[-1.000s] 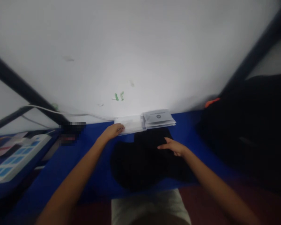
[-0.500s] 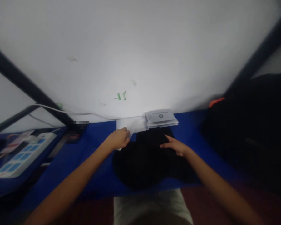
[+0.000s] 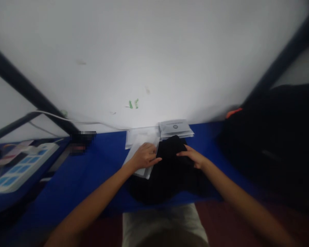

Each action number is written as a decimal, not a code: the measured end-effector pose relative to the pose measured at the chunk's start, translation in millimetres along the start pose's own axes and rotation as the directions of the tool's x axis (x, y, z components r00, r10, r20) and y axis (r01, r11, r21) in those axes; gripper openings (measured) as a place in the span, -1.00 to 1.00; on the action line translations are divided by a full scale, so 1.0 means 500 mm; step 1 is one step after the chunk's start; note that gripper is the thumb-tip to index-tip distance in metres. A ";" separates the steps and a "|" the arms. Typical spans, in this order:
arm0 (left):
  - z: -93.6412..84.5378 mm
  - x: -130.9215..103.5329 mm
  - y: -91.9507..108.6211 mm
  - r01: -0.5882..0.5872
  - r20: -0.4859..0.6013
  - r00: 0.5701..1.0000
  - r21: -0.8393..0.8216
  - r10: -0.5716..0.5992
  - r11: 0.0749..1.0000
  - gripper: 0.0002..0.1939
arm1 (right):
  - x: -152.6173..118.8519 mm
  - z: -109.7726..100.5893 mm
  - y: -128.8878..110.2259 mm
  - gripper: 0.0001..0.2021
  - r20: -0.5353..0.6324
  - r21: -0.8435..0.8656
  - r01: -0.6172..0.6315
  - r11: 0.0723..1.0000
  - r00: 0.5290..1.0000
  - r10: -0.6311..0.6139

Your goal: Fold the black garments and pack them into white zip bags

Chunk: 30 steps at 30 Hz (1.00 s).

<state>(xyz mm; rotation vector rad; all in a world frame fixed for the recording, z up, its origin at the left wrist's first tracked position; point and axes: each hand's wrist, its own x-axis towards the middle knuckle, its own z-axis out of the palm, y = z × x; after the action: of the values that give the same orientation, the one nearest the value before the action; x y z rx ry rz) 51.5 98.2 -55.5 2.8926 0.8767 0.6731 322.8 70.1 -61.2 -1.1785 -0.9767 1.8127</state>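
A flat white plastic packet (image 3: 134, 151) slants from the back of the table down to a soft black fabric item (image 3: 167, 181). Over the packet lies my left hand (image 3: 145, 156), its fingers curled on it and its thumb stretched toward the black fabric. My right hand (image 3: 194, 157) grips the raised right edge of that fabric, with part of the fingers hidden behind it. The dark item's exact kind cannot be made out. Behind it sits a small stack of white packets (image 3: 175, 128) with a round dark mark on top. Another white packet (image 3: 130, 135) lies flat beside the stack.
A white power strip with blue sockets (image 3: 23, 169) is on the left of the blue table (image 3: 92, 171). A white cable (image 3: 84, 122) runs along the wall. At the right stands a large black mass (image 3: 273, 144) with an orange patch (image 3: 233, 112).
My left hand has moved right and toward me, bringing a white packet over the black fabric's left side. The fabric's upper edge is lifted more near my right hand.
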 end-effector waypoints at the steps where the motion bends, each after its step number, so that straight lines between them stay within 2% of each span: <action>1: 0.003 -0.001 -0.001 -0.008 0.004 1.000 -0.002 0.008 1.000 -0.58 | -0.006 0.000 -0.003 -0.54 -0.018 0.016 0.009 1.000 1.000 -0.009; 4: 0.005 -0.004 0.003 -0.053 0.008 0.999 -0.038 0.054 0.998 -0.56 | -0.027 0.006 -0.009 -0.54 -0.053 0.057 0.020 0.998 0.998 -0.017; 8: -0.001 -0.009 0.017 -0.077 -0.061 0.996 -0.117 0.070 0.990 -0.55 | -0.041 0.028 -0.006 -0.56 -0.046 0.069 0.014 0.997 0.999 -0.010; 11: -0.007 -0.010 0.031 -0.028 -0.163 0.987 -0.080 0.014 0.996 -0.56 | -0.039 0.045 0.003 -0.58 -0.019 0.033 0.001 0.999 1.000 0.000; 14: -0.011 -0.006 0.039 0.056 -0.269 0.961 -0.049 -0.067 0.997 -0.57 | -0.035 0.062 0.009 -0.59 0.008 -0.055 0.014 0.998 1.000 -0.013; 16: -0.009 0.000 0.043 0.079 -0.312 0.947 -0.022 -0.082 0.997 -0.55 | -0.033 0.071 0.008 -0.61 0.038 -0.123 0.021 0.992 0.999 -0.017; 19: -0.002 0.009 0.045 0.003 -0.375 0.927 0.067 0.022 0.998 -0.54 | -0.027 0.078 -0.004 -0.68 0.104 -0.239 -0.003 0.971 0.994 0.029; 23: 0.004 0.010 0.047 -0.116 -0.475 0.860 0.169 0.184 0.979 -0.53 | -0.013 0.062 -0.018 -0.73 0.170 -0.355 -0.076 0.932 0.975 0.144; 27: -0.001 0.001 0.047 -0.129 -0.502 0.837 0.208 0.219 0.970 -0.53 | -0.005 0.037 -0.016 -0.73 0.202 -0.389 -0.033 0.921 0.972 0.120; 30: -0.003 -0.003 0.048 -0.134 -0.502 0.834 0.223 0.231 0.966 -0.53 | -0.008 0.035 -0.015 -0.69 0.251 -0.448 0.007 0.894 0.961 0.118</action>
<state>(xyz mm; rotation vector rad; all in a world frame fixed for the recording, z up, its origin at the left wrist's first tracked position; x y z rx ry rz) 62.2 77.1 -50.6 3.0178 0.7230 1.5371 309.1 66.5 -48.2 -1.2500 -1.6004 1.8875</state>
